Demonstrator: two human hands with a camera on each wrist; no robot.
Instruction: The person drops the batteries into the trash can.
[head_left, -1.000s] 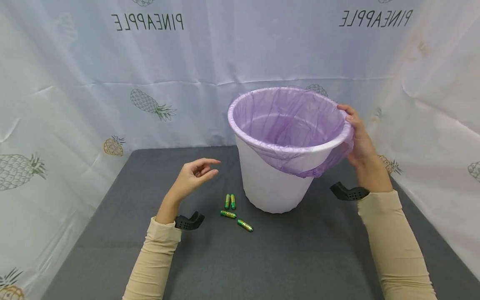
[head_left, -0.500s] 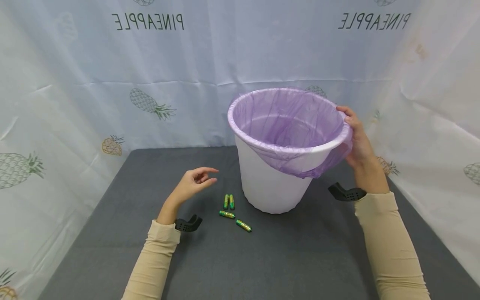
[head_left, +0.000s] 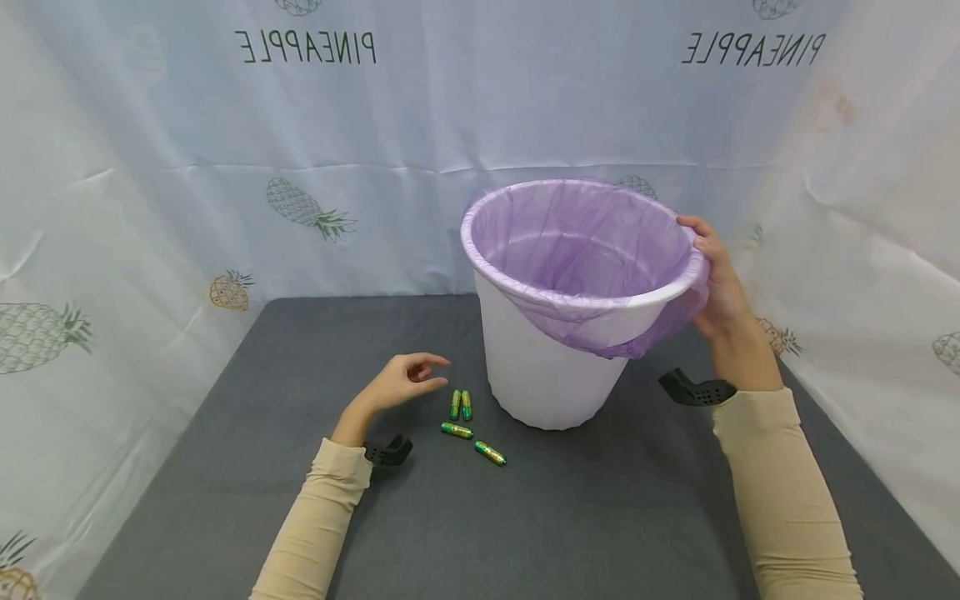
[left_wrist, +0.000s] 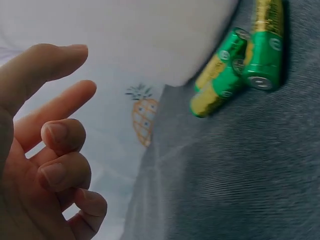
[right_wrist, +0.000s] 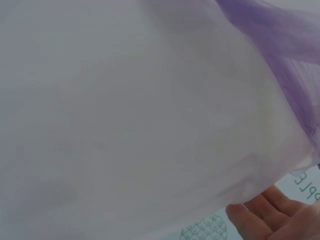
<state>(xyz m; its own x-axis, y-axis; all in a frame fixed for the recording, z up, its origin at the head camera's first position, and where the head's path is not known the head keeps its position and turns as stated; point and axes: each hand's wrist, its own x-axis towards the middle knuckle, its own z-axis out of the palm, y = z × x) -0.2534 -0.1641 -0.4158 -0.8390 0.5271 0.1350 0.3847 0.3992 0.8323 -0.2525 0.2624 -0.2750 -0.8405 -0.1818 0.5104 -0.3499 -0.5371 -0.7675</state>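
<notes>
A white trash bin (head_left: 547,375) stands on the dark table, lined with a purple plastic bag (head_left: 570,242) folded over its rim. My right hand (head_left: 723,287) grips the bin's right rim over the bag; in the right wrist view its fingers (right_wrist: 265,212) show beside the white wall. My left hand (head_left: 408,381) hovers left of the bin, thumb and index finger apart, other fingers curled, holding nothing. Just right of and below it lie several green and yellow batteries: an upright-looking pair (head_left: 461,405), a battery (head_left: 457,430) below them, and another battery (head_left: 491,452) nearer.
The dark grey cloth-covered table (head_left: 525,533) runs up to a white curtain (head_left: 360,117) with pineapple prints at the back and sides. Each wrist carries a black mount, the left mount (head_left: 388,451) and the right mount (head_left: 696,390).
My left hand has lowered and shifted slightly right, closer to the batteries. The right hand stays on the bin's rim, and the batteries lie as before.
</notes>
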